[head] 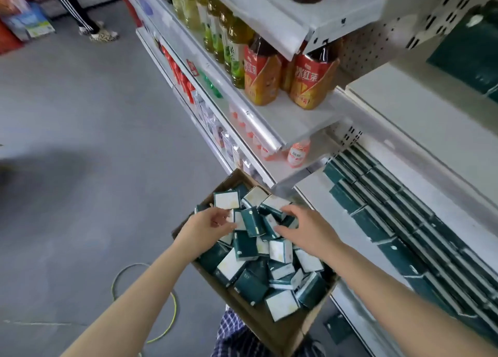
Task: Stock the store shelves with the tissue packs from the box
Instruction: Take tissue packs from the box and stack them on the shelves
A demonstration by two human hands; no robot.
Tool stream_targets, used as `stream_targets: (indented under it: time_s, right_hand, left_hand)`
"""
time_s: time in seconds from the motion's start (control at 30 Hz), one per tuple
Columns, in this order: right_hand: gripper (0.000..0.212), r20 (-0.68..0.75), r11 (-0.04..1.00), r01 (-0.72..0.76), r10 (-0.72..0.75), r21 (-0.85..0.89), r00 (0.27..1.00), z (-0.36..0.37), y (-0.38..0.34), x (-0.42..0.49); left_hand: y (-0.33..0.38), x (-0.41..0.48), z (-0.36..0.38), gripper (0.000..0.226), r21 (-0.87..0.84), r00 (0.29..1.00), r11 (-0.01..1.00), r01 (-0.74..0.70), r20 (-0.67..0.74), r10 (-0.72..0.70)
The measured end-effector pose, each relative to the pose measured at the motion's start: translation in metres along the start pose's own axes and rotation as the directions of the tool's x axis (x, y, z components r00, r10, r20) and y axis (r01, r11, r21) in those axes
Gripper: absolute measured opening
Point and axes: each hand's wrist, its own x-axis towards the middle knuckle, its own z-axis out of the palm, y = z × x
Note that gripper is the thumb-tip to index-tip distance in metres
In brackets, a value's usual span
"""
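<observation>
A cardboard box (pixel 272 332) sits low in front of me, filled with several loose green-and-white tissue packs (pixel 249 284). Both my hands reach into its far end. My left hand (pixel 207 224) has its fingers curled around a pack (pixel 237 220) at the pile's top. My right hand (pixel 304 228) lies over the packs with fingers bent down onto them, closing on a dark green pack (pixel 269 226). On the white shelf (pixel 336 222) to the right stand rows of the same green packs (pixel 390 208), lined up on edge.
Upper shelves (pixel 291 119) hold tea bottles (pixel 261 71) and small pink drink bottles (pixel 297 153). A yellow-green cable (pixel 172 313) loops on the grey floor at left. A person's legs (pixel 80 14) stand far back in the aisle. One pack (pixel 338 327) lies on the floor.
</observation>
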Motion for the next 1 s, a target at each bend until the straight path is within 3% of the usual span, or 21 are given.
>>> stream_targets:
  time_s: [0.23, 0.47, 0.6, 0.77, 1.0]
  right_hand:
    - [0.062, 0.137, 0.982, -0.182, 0.174, 0.051, 0.975, 0.102, 0.02, 0.114]
    - [0.063, 0.117, 0.938, -0.339, 0.329, 0.073, 0.937, 0.188, 0.062, 0.199]
    - [0.06, 0.019, 0.934, -0.354, 0.355, -0.05, 0.935, 0.229, 0.078, 0.235]
    - [0.055, -0.147, 0.889, -0.376, 0.348, -0.26, 0.926, 0.261, 0.09, 0.258]
    - [0.036, -0.213, 0.895, -0.392, 0.349, -0.214, 0.913, 0.265, 0.101, 0.258]
  left_hand:
    - [-0.096, 0.084, 0.031, 0.053, -0.014, 0.975, 0.981, 0.192, 0.118, -0.189]
    - [-0.155, 0.152, 0.075, 0.055, 0.023, 0.97, 0.982, 0.189, 0.153, -0.19]
    - [-0.172, 0.198, 0.09, 0.061, 0.113, 0.964, 0.984, 0.14, 0.211, -0.161]
    - [-0.184, 0.237, 0.108, 0.063, 0.097, 0.966, 0.988, 0.123, 0.219, -0.141]
    - [-0.194, 0.252, 0.115, 0.064, 0.107, 0.961, 0.988, 0.11, 0.242, -0.133]
